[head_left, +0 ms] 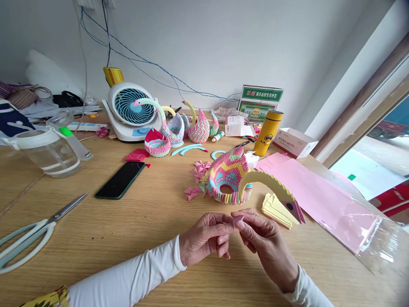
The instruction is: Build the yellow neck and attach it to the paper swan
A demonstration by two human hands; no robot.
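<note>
My left hand (204, 237) and my right hand (266, 245) meet low in the middle of the wooden table (133, 227), both pinching one small folded pink paper piece (237, 220). Just beyond them lies a multicoloured modular paper swan (227, 176) on its side, its yellow neck (267, 182) curving right to a pink beak. A stack of yellow folded pieces (276, 209) lies under that neck. Loose pink folded pieces (199, 171) sit left of the swan.
Scissors (29, 233) lie at the left, a black phone (120, 179) in the middle. Behind stand finished paper swans (176, 127), a small fan (132, 110), a clear jug (45, 152), a yellow flask (268, 132), a sticky-note box (293, 142). Pink paper sheets (322, 198) in clear wrap lie right.
</note>
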